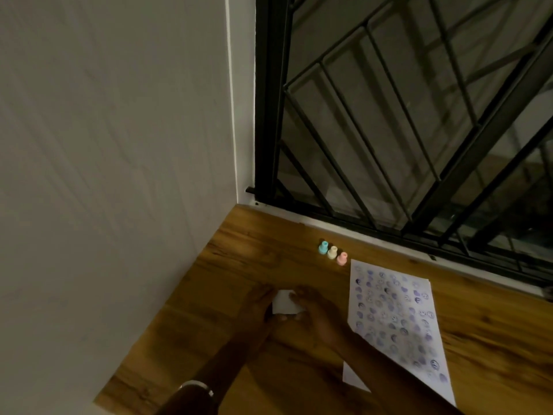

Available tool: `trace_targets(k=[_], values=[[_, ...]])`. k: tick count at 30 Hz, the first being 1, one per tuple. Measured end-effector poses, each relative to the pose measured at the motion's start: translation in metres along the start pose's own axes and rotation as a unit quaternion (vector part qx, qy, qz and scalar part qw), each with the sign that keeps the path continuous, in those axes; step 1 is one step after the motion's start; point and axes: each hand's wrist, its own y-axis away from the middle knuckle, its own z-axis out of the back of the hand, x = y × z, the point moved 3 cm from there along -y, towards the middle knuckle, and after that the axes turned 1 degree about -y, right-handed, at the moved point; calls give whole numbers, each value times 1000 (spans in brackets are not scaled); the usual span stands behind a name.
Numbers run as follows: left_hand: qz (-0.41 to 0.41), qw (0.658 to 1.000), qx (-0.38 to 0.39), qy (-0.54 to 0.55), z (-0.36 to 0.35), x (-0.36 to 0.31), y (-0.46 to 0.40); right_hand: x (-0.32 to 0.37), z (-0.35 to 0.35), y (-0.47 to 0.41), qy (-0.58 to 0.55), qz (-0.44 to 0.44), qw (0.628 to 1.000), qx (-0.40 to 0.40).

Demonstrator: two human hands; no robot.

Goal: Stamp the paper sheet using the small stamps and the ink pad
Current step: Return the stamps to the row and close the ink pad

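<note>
We judge the stamping to be complete or nearly so: the paper sheet (398, 322) carries rows of purple impressions over almost all of its visible face, from the far edge to the near corner, and we see little bare area left to fill. All positions below are referenced to this sheet. The three small stamps stand upright in a short diagonal row just beyond its far left corner: the blue stamp (323, 247) farthest from it, the yellow stamp (332, 252) in the middle, and the pink stamp (342, 258) nearest, close beside the corner; neither hand holds one. The white ink pad (286, 301), lid apparently shut, lies on the desk (239, 253) to the left of the sheet, near but not touching it. Our left hand (263, 304) grips the pad's left side and our right hand (311, 307) its right side, so both hands are clamped on the pad; the right forearm crosses the sheet's near left corner. We judge the remaining work to be closing up or setting the pad aside.
</note>
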Motion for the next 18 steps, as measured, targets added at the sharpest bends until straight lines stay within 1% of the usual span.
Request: trace_targets(k=[2, 4, 5, 6, 8, 10, 12, 14, 16, 18], values=[[-2, 1000, -7, -13, -2, 2, 0, 1, 2, 1, 17, 7, 999, -40], [-16, 999, -13, -33, -4, 1, 1, -2, -1, 1, 16, -21, 999, -45], [-24, 999, -20, -43, -4, 1, 2, -4, -5, 2, -10, -37, 999, -35], [-31, 998, -26, -53, -6, 0, 3, -8, -12, 3, -22, -50, 998, -7], [-39, 996, -38, -77, -7, -2, 5, -14, -29, 4, 64, -42, 997, 21], [-37, 995, -34, -85, -10, -2, 7, -14, -38, 4, 118, -44, 992, 21], [-35, 994, -5, -99, -15, 2, 10, -12, -40, 4, 136, -39, 990, 6], [-40, 992, 5, -118, -16, 4, 11, -14, -42, 7, 141, -37, 989, -9], [-73, 989, -6, -129, -16, 3, 11, -17, -45, 8, 139, -51, 989, 27], [-80, 986, -8, -148, -17, 2, 10, -22, -47, 6, 143, -53, 987, 53]])
